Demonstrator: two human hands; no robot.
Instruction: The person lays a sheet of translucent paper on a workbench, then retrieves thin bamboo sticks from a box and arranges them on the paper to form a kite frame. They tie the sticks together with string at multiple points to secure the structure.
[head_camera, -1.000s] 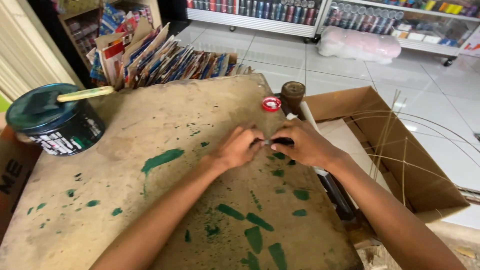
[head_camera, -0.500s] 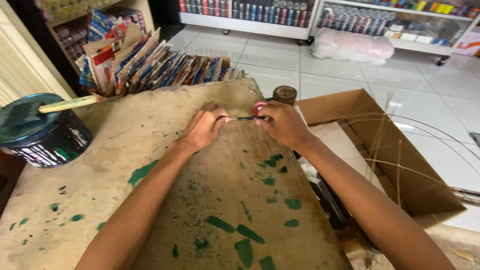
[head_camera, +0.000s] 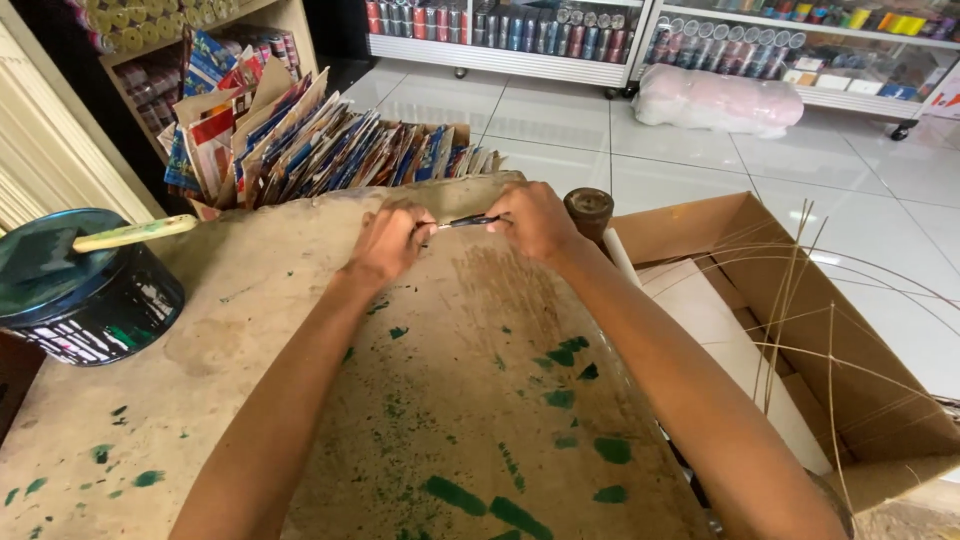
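Note:
Both my hands are stretched out to the far edge of a brown paper-covered table (head_camera: 300, 400) spotted with green paint. My left hand (head_camera: 388, 240) and my right hand (head_camera: 535, 222) each pinch one end of a thin dark stick (head_camera: 466, 221) held level between them, just above the table's far edge. The fingers of both hands are closed on it.
A dark paint can (head_camera: 85, 285) with a stick across its lid stands at the left. A box of colourful paper sheets (head_camera: 300, 140) sits beyond the table. A small brown spool (head_camera: 589, 211) and an open cardboard box (head_camera: 800, 330) with thin bamboo strips lie at the right.
My two hands have moved away from me, from the table's middle to its far edge, still holding the thin stick between them. The view tilted forward with them.

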